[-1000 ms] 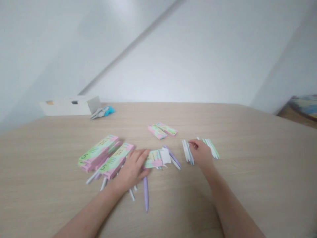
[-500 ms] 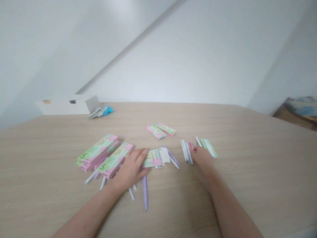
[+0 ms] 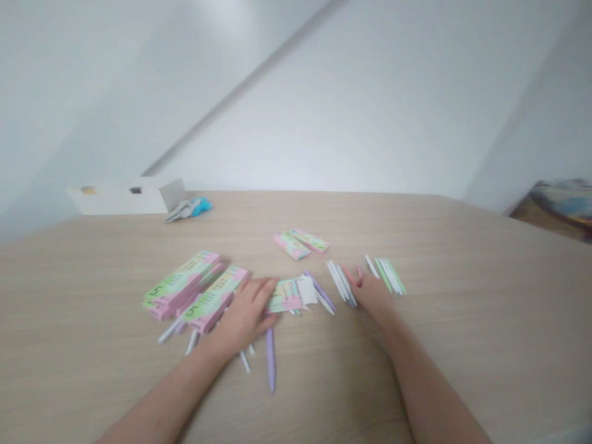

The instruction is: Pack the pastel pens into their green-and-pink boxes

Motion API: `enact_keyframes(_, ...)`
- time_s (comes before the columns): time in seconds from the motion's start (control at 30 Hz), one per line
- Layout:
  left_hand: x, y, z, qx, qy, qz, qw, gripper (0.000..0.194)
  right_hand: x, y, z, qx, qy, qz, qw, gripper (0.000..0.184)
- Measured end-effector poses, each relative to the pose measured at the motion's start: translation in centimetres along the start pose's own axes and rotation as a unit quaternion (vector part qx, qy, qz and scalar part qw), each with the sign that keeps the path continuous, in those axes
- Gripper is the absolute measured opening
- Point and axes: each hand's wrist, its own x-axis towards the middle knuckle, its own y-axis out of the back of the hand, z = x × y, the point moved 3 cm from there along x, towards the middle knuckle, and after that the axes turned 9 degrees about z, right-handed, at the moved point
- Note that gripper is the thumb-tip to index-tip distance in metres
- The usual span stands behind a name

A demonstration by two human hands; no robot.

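My left hand [image 3: 247,311] lies on the table with its fingers and thumb around a small pink-and-green pen box [image 3: 285,296], whose torn white end flap points right. Under and beside this hand are white pens and a purple pen [image 3: 271,364]. My right hand [image 3: 375,297] is closed at the fingertips on a pink pen [image 3: 359,270]. A second pink pen [image 3: 348,275] lies just left of those fingers. Several white pens [image 3: 340,282] form a row to the left, and green and white pens [image 3: 390,275] lie to the right.
Several pen boxes [image 3: 185,277] are stacked at the left, with pens poking from beneath. Two more boxes [image 3: 291,245] lie farther back. A white box [image 3: 120,197] and grey-and-blue gloves [image 3: 189,208] sit at the table's back left. Behind stands a white wall.
My right fingers have shifted the white pens slightly left and slanted them. The pink pens have come apart, one on each side of a fingertip. My left hand stays put.
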Motion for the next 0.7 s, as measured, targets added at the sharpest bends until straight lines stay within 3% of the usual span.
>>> enact_keyframes(0.17,0.1,0.1,0.0,-0.004,0.006,-0.006,1.000,0.063,-0.1,1.4,-0.5,0.046,-0.015,0.018,0.999,0.036)
enact_keyframes(0.27,0.1,0.1,-0.1,-0.007,0.014,-0.007,1.000,0.063,-0.5,2.8,-1.6,0.132,-0.013,0.022,0.991,0.030)
enact_keyframes(0.37,0.1,0.1,-0.2,-0.010,0.020,-0.004,1.000,0.063,-1.6,3.7,-3.1,0.383,-0.017,0.002,0.924,0.027)
enact_keyframes(0.47,0.1,0.1,-0.3,-0.016,0.024,0.000,1.000,0.063,-3.2,4.1,-4.7,0.540,-0.001,-0.054,0.840,0.023)
enact_keyframes(0.57,0.0,0.1,-0.4,-0.022,0.027,0.003,0.999,0.064,-4.5,4.6,-5.9,0.638,0.019,-0.086,0.765,0.020)
enact_keyframes(0.7,0.0,0.0,-0.4,-0.021,0.029,0.006,0.999,0.064,-5.5,5.0,-6.7,0.692,0.046,-0.084,0.716,0.020)
